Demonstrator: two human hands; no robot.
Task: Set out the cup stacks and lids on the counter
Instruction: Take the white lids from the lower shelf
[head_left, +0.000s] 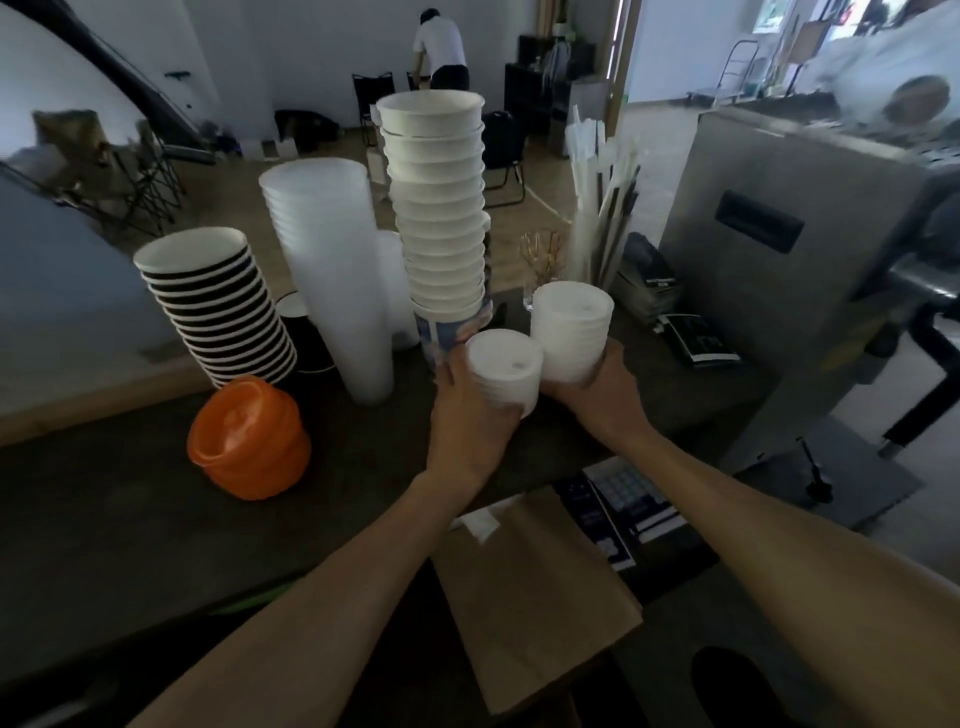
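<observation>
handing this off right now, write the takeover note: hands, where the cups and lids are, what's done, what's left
Left hand: grips a short stack of white lids, held just above the counter.
Right hand: grips a second, taller stack of white lids, also not plainly set down.
Already standing on the counter: black cup stack, translucent cup stack, tall white cup stack, orange lids.
Left: set both white lid stacks down; the open spot in front of the white cups looks likely. Release each grip only once the stack sits flat.
</observation>
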